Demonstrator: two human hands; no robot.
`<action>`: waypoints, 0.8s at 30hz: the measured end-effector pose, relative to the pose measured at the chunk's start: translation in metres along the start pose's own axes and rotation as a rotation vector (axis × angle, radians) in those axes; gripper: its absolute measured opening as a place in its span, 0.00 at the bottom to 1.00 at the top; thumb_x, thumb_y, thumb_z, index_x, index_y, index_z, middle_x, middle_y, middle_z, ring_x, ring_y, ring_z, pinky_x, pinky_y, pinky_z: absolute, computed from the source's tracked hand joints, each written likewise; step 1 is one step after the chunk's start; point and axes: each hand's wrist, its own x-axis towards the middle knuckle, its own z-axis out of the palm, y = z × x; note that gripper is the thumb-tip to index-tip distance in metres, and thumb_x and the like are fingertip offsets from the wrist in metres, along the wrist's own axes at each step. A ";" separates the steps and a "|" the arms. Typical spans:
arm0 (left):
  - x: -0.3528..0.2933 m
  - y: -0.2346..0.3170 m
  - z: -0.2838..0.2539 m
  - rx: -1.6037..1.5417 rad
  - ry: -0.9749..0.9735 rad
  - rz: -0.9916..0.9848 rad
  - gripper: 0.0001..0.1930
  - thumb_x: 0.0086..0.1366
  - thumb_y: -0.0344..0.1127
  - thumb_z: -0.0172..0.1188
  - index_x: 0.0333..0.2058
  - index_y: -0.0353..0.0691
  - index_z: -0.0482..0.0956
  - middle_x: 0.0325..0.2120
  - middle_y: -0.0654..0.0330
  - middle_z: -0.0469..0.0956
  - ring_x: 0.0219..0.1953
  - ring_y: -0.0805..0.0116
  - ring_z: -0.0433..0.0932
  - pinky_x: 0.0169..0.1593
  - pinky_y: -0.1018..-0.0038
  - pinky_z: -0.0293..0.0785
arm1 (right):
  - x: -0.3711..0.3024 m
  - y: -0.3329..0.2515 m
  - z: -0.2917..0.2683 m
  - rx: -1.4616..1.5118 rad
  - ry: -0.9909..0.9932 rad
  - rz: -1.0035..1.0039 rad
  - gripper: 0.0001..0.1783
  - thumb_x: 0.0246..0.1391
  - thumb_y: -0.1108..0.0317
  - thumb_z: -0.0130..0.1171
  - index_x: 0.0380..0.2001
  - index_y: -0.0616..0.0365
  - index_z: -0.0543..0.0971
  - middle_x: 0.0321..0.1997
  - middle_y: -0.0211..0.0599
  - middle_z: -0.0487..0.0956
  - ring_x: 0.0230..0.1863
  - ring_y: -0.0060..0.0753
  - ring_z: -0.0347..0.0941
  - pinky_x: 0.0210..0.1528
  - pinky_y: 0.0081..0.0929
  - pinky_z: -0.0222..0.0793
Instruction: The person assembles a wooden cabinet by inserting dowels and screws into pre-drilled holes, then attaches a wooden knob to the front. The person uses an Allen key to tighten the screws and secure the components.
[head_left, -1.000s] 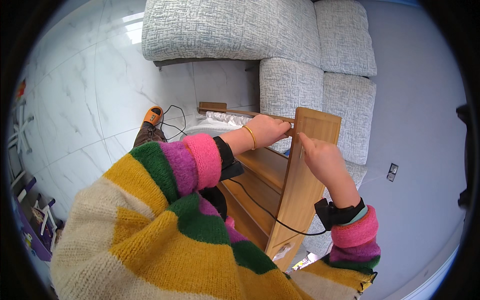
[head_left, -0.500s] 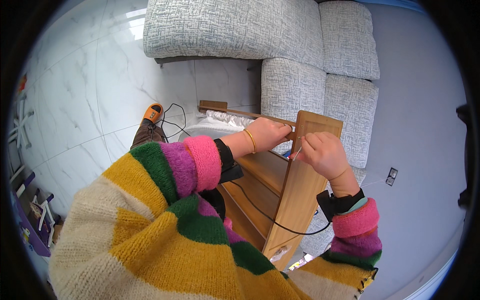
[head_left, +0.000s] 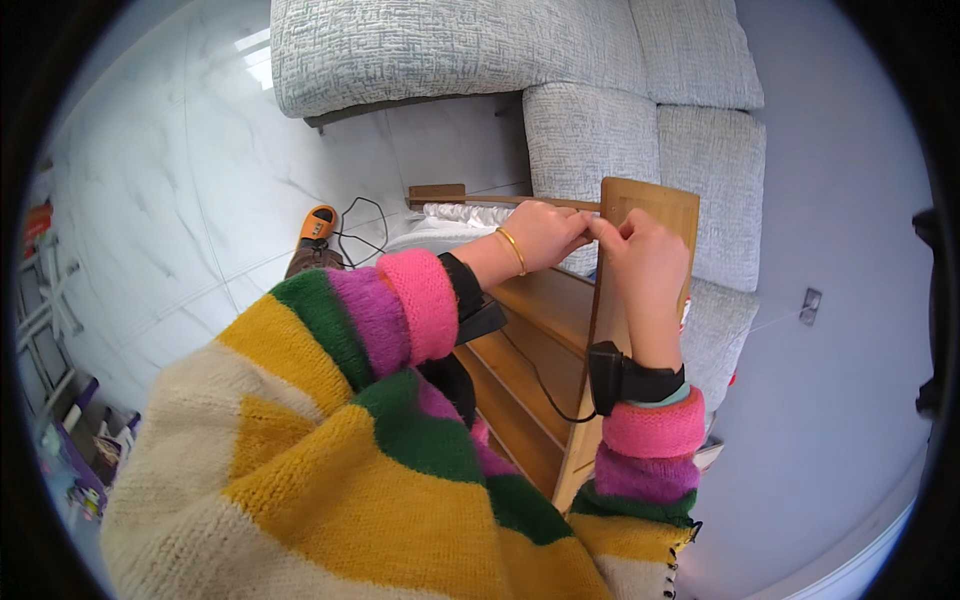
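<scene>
A person in a striped knit sweater leans over a wooden shelf unit, both hands meeting at the upper left edge of its tall side panel (head_left: 672, 203). The left hand (head_left: 538, 235) comes in from the left, fingers bunched narrow; the right hand (head_left: 645, 258) lies in front of the panel, thumb and forefinger drawn together towards the left fingertips. Whether either pinches something small cannot be told, as the fingers hide it. Fine work like this probably goes best with the left fingers steadying the joint, the right grip light and square, and the panel kept from tilting. The panel stands behind the right hand and just right of the left; a thin wooden rail (head_left: 490, 199) runs beyond the left hand towards it, and shelf boards (head_left: 545, 302) lie below both hands.
</scene>
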 end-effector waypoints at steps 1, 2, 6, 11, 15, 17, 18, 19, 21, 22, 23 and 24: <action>0.000 0.000 0.000 -0.028 0.038 0.010 0.12 0.57 0.42 0.55 0.32 0.40 0.72 0.21 0.59 0.77 0.21 0.60 0.76 0.23 0.67 0.72 | 0.001 -0.003 0.000 -0.025 0.013 0.038 0.26 0.38 0.43 0.61 0.11 0.57 0.72 0.14 0.42 0.73 0.18 0.46 0.72 0.19 0.36 0.66; 0.000 0.001 0.000 -0.030 0.027 0.001 0.12 0.57 0.42 0.55 0.32 0.40 0.72 0.21 0.59 0.77 0.21 0.60 0.76 0.23 0.67 0.72 | 0.001 -0.006 0.000 -0.029 0.007 0.070 0.27 0.38 0.42 0.60 0.12 0.57 0.73 0.14 0.42 0.73 0.18 0.46 0.72 0.19 0.36 0.66; 0.004 0.002 0.000 -0.087 0.014 -0.007 0.09 0.55 0.38 0.56 0.30 0.40 0.71 0.21 0.59 0.76 0.22 0.59 0.76 0.24 0.67 0.72 | 0.004 -0.013 -0.003 -0.034 -0.083 0.265 0.30 0.39 0.37 0.57 0.15 0.58 0.76 0.17 0.44 0.75 0.23 0.47 0.74 0.24 0.38 0.68; 0.006 0.002 -0.002 -0.118 -0.012 -0.005 0.06 0.52 0.34 0.57 0.27 0.40 0.71 0.21 0.58 0.75 0.23 0.57 0.75 0.25 0.66 0.72 | 0.009 -0.022 -0.004 -0.049 -0.151 0.459 0.33 0.40 0.34 0.53 0.20 0.59 0.79 0.25 0.46 0.78 0.29 0.48 0.75 0.30 0.37 0.70; 0.006 0.001 0.000 -0.099 -0.008 0.003 0.07 0.52 0.36 0.58 0.25 0.42 0.70 0.19 0.58 0.74 0.22 0.56 0.75 0.24 0.65 0.71 | 0.013 -0.022 0.000 -0.027 -0.213 0.597 0.35 0.40 0.33 0.53 0.25 0.60 0.80 0.29 0.47 0.78 0.34 0.47 0.76 0.34 0.37 0.71; 0.006 0.001 0.000 -0.089 -0.002 0.005 0.08 0.51 0.37 0.58 0.24 0.42 0.69 0.18 0.59 0.74 0.21 0.56 0.75 0.23 0.64 0.71 | 0.015 -0.020 0.003 -0.007 -0.243 0.663 0.36 0.40 0.33 0.53 0.27 0.60 0.80 0.31 0.48 0.79 0.37 0.46 0.76 0.36 0.36 0.71; 0.005 0.001 0.000 -0.087 -0.019 0.000 0.08 0.51 0.38 0.58 0.24 0.42 0.69 0.18 0.59 0.74 0.21 0.56 0.74 0.23 0.63 0.71 | 0.015 -0.019 0.005 0.003 -0.236 0.679 0.36 0.40 0.33 0.53 0.27 0.60 0.80 0.32 0.48 0.79 0.37 0.46 0.76 0.36 0.36 0.71; 0.006 0.000 -0.001 -0.088 -0.023 0.002 0.09 0.51 0.38 0.58 0.24 0.42 0.68 0.18 0.59 0.73 0.20 0.56 0.74 0.23 0.63 0.71 | 0.016 -0.018 0.006 0.012 -0.226 0.693 0.36 0.39 0.33 0.53 0.28 0.60 0.80 0.32 0.47 0.79 0.38 0.45 0.76 0.36 0.36 0.71; 0.008 0.001 0.001 -0.089 -0.016 0.009 0.09 0.51 0.38 0.58 0.23 0.42 0.68 0.17 0.58 0.73 0.20 0.55 0.74 0.23 0.63 0.70 | 0.018 -0.015 0.008 0.006 -0.213 0.661 0.36 0.39 0.32 0.53 0.29 0.60 0.80 0.33 0.47 0.79 0.38 0.45 0.76 0.36 0.36 0.71; 0.008 0.001 0.001 -0.085 -0.010 0.010 0.09 0.51 0.38 0.58 0.23 0.42 0.68 0.17 0.58 0.73 0.20 0.55 0.74 0.22 0.63 0.70 | 0.019 -0.015 0.009 -0.003 -0.216 0.615 0.36 0.40 0.33 0.53 0.29 0.60 0.80 0.33 0.47 0.79 0.38 0.45 0.76 0.36 0.36 0.71; 0.008 0.001 0.000 -0.075 -0.031 0.004 0.09 0.52 0.38 0.58 0.23 0.42 0.68 0.17 0.58 0.73 0.21 0.55 0.74 0.22 0.63 0.70 | 0.019 -0.015 0.009 0.010 -0.211 0.626 0.36 0.40 0.33 0.53 0.29 0.60 0.80 0.34 0.47 0.79 0.38 0.45 0.76 0.36 0.36 0.71; 0.008 0.000 0.001 -0.077 -0.016 0.002 0.10 0.52 0.39 0.58 0.23 0.42 0.68 0.17 0.58 0.73 0.21 0.55 0.74 0.22 0.63 0.70 | 0.018 -0.016 0.009 0.023 -0.207 0.637 0.36 0.40 0.32 0.53 0.30 0.59 0.80 0.34 0.47 0.79 0.38 0.45 0.76 0.36 0.36 0.71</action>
